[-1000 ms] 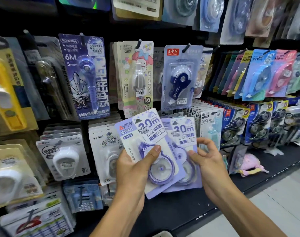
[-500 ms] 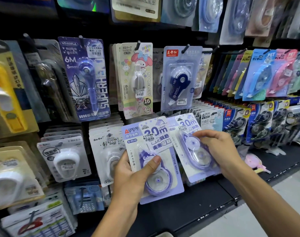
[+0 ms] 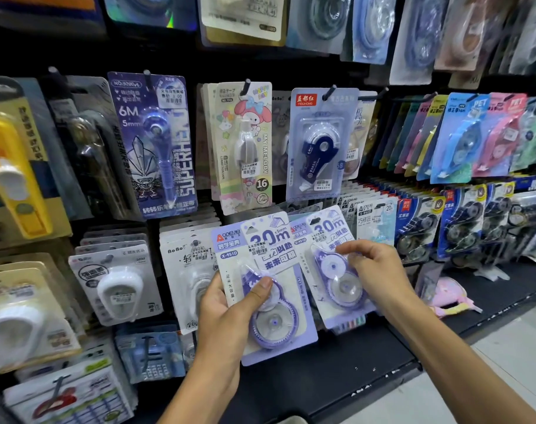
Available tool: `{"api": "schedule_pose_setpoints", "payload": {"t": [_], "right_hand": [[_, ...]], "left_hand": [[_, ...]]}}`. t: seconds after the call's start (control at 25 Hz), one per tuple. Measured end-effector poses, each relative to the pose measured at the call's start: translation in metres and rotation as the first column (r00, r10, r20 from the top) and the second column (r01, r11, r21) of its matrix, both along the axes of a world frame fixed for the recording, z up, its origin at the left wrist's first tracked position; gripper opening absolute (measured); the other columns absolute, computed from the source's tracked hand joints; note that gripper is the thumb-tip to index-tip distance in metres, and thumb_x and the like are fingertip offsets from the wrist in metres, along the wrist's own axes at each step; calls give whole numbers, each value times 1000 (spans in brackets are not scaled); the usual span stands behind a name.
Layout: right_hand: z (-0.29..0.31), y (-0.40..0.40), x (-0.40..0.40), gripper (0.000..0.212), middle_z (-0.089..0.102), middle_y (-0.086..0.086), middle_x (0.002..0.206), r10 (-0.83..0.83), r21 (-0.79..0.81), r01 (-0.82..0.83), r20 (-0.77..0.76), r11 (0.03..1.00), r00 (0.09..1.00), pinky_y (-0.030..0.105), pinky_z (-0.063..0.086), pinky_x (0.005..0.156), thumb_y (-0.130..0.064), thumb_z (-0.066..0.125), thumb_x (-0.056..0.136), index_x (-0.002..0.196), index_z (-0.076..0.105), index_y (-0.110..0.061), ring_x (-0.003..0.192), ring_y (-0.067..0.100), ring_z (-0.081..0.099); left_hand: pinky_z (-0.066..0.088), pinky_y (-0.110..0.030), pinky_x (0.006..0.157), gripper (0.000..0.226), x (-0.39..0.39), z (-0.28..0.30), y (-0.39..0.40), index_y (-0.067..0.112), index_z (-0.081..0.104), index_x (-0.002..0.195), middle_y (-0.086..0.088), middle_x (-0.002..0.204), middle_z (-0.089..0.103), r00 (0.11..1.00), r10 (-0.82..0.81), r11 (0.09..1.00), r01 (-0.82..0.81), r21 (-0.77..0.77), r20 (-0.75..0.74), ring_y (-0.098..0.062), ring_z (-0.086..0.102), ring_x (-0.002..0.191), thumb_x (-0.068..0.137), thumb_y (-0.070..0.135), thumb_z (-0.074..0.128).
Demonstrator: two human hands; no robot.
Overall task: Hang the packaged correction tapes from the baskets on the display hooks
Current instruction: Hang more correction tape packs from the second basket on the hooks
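Observation:
My left hand point(image 3: 227, 316) grips a purple packaged correction tape point(image 3: 273, 301) marked "30m", thumb pressed on its clear blister. My right hand point(image 3: 373, 270) pinches a second, matching purple pack point(image 3: 331, 270) by the blister, tilted and raised toward the lower row of hanging packs. Both packs sit in front of the display wall, side by side, the right one a little higher. Black display hooks point(image 3: 329, 93) stick out above, each carrying hung packs. No basket is in view.
The wall is crowded with hanging packs: a blue "6M" pack point(image 3: 152, 142), a My Melody pack point(image 3: 245, 145), a navy tape pack point(image 3: 318, 145) and white packs point(image 3: 117, 280) at lower left. A dark shelf ledge point(image 3: 337, 371) runs below, with a pink item point(image 3: 447, 292) lying on it.
My right hand has pulled the second pack out from behind the first and moved it right and upward toward the lower row. My left hand has kept its pack nearly still.

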State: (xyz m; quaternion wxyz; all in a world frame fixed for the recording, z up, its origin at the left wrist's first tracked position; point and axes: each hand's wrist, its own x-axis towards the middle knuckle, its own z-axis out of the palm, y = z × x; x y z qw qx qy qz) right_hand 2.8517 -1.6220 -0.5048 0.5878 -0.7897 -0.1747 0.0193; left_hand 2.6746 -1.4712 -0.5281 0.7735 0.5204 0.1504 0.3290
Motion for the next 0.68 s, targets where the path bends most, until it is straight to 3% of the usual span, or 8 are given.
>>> {"api": "schedule_pose_setpoints", "payload": {"t": [0.08, 0.12, 0.16, 0.24, 0.32, 0.36, 0.48, 0.68], "right_hand": [[-1, 5, -12, 24, 57, -9, 142, 19, -218, 8, 122, 976, 992, 42, 49, 102, -30, 57, 101, 121, 69, -31, 119, 16, 56], [-3, 6, -20, 36, 45, -14, 151, 88, -237, -45, 177, 971, 980, 42, 41, 111, -44, 59, 97, 132, 59, -34, 133, 11, 46], [-6, 8, -30, 43, 47, -18, 149, 204, -141, -181, 171, 973, 964, 41, 42, 110, -53, 64, 91, 131, 54, -41, 133, 9, 48], [-15, 16, -49, 47, 68, -7, 127, 418, 163, -425, 78, 890, 905, 40, 58, 91, -41, 78, 80, 117, 51, -38, 108, 22, 70], [-26, 21, -49, 43, 76, 0, 107, 396, 357, -378, 26, 854, 918, 31, 61, 73, -11, 78, 83, 112, 50, -26, 90, 23, 76], [-25, 22, -44, 36, 77, -1, 98, 314, 399, -284, -11, 872, 949, 26, 59, 67, 1, 72, 87, 109, 54, -20, 85, 18, 76], [-12, 10, -17, 26, 76, -9, 81, 67, 387, -16, -120, 922, 991, 16, 51, 50, 6, 57, 96, 97, 68, -18, 64, 2, 70], [-1, 3, 15, 35, 67, -14, 67, -4, 226, 12, -38, 974, 999, 13, 35, 41, 3, 57, 97, 87, 77, -25, 42, 0, 40]], "left_hand": [[60, -37, 81, 36, 1, -2, 2, 18, 70, 116, -1, 105, 81, 999, 0, 1000, 0, -2, -54, -19, 78, 95, 81, 11, 77], [59, -34, 79, 32, 3, -1, 1, 21, 70, 115, 2, 104, 81, 996, -14, 1000, 15, 4, -83, -16, 78, 94, 86, 7, 74], [59, -30, 76, 31, 5, 0, 0, 23, 69, 114, 4, 104, 81, 993, -37, 999, 40, 25, -108, -13, 77, 94, 89, 5, 71], [60, -22, 73, 30, 11, 2, -2, 23, 68, 115, 5, 105, 80, 985, -97, 990, 111, 92, -144, -11, 77, 95, 92, 3, 70], [59, -21, 80, 28, 18, 4, -6, 25, 67, 113, 5, 112, 79, 972, -75, 954, 135, 267, -225, -7, 74, 98, 92, 8, 73], [57, -21, 85, 28, 19, 4, -6, 29, 64, 114, 9, 117, 76, 955, 20, 882, 123, 456, -296, -4, 72, 102, 91, 16, 75], [43, -28, 106, 50, 16, 4, 1, 35, 48, 139, 18, 142, 53, 890, 315, 456, 163, 875, -330, -4, 50, 128, 93, 34, 68], [12, -21, 120, 58, 15, -1, 9, 32, 37, 153, 15, 163, 28, 878, 367, 236, 232, 944, -307, -6, 21, 148, 99, 37, 55]]}}
